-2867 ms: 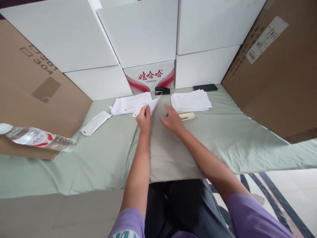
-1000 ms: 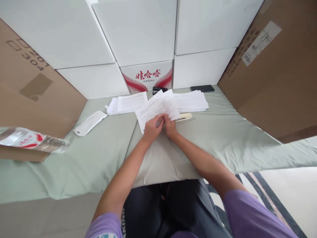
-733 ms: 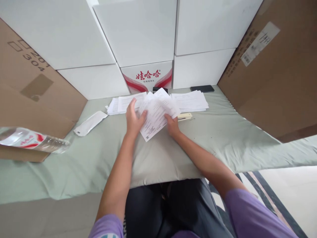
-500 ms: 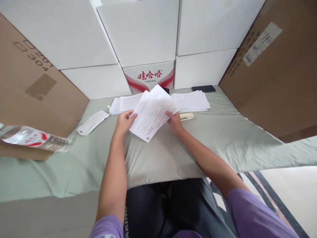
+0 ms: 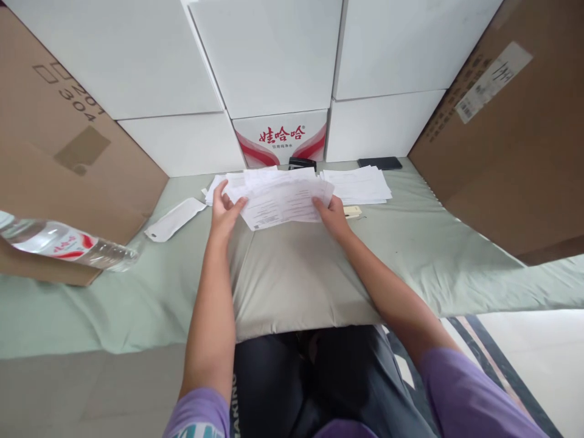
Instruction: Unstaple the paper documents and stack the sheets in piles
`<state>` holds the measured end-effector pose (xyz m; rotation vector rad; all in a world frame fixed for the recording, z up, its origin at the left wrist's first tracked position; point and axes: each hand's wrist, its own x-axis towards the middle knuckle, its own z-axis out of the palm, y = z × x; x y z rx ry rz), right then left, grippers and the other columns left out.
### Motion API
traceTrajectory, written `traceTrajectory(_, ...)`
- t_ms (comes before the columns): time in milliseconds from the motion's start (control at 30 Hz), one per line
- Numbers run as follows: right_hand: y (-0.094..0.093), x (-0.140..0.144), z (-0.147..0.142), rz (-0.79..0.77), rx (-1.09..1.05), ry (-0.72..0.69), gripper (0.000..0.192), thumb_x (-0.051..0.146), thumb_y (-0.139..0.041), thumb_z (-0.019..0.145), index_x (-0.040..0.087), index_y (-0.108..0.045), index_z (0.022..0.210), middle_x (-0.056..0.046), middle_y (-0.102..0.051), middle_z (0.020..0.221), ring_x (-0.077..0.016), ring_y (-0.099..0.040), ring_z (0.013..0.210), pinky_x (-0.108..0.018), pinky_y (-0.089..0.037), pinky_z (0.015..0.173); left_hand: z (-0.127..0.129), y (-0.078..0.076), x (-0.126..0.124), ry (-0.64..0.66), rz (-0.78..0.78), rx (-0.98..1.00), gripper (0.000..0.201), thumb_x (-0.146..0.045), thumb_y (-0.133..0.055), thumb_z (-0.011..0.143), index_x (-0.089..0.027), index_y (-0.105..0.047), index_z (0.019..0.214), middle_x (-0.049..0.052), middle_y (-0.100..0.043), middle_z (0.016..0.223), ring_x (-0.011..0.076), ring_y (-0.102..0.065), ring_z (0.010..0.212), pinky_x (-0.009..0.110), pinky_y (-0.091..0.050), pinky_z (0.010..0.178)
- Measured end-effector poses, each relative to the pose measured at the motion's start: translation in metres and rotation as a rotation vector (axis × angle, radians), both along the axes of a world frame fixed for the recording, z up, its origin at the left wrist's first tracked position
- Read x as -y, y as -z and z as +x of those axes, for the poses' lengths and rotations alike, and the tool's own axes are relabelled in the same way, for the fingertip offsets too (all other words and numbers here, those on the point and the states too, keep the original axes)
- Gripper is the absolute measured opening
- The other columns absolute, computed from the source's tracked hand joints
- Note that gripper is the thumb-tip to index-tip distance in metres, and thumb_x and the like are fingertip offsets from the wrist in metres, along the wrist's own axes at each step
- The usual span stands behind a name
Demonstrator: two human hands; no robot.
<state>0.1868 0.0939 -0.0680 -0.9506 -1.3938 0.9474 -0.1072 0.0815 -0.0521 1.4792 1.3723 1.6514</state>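
Note:
My right hand pinches the right end of some printed paper sheets, its thumb lying over the front. The sheets are tilted, with their printed side towards me. At their left edge is my left hand, thumb and fingers apart, the thumb tip by the paper; whether it touches I cannot tell. Behind the held sheets lies a left paper stack, partly covered by them. A right paper stack lies just past my right hand, and a cream-coloured box cutter or similar slim tool shows beside that hand.
Several white cartons form a wall at the back. Brown cartons stand at the left and right. A water bottle, a white pouch, a phone and a black object lie on the green cloth.
The sheets have swung from a slant to nearly level and spread sideways. My left hand's fingers have opened away from the paper edge. The black object behind has come into fuller view.

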Motion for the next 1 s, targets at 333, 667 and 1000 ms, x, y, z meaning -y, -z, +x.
traceTrajectory(333, 0.007, 0.013, -0.015, 0.001, -0.006, -0.067, 0.036, 0.051, -0.067, 0.081, 0.018, -0.075, 0.095, -0.007, -0.076, 0.093, -0.0246, -0.070, 0.088, -0.041, -0.056, 0.084, 0.017, 0.009, -0.005, 0.099, 0.008, 0.096, 0.048, -0.053, -0.082, 0.067, -0.022, -0.069, 0.101, 0.007, -0.074, 0.100, 0.0231, -0.070, 0.102, 0.032, -0.055, 0.090)
traceTrajectory(667, 0.014, 0.010, -0.015, 0.008, 0.017, -0.028, 0.032, 0.047, -0.065, 0.082, 0.019, -0.076, 0.091, -0.005, -0.076, 0.092, -0.0255, -0.069, 0.093, -0.042, -0.055, 0.089, 0.029, 0.014, 0.001, 0.133, 0.014, 0.085, 0.043, -0.053, -0.082, 0.065, -0.023, -0.064, 0.090, 0.004, -0.075, 0.094, 0.0221, -0.072, 0.093, 0.033, -0.058, 0.083)
traceTrajectory(1000, 0.022, 0.012, -0.014, 0.061, 0.091, 0.073, 0.027, 0.041, -0.060, 0.084, 0.021, -0.068, 0.068, -0.001, -0.068, 0.074, -0.0236, -0.065, 0.082, -0.040, -0.054, 0.085, 0.033, 0.033, -0.001, 0.192, -0.106, 0.176, 0.053, -0.055, -0.084, 0.065, -0.016, -0.074, 0.099, 0.014, -0.077, 0.109, 0.0288, -0.073, 0.105, 0.043, -0.058, 0.097)
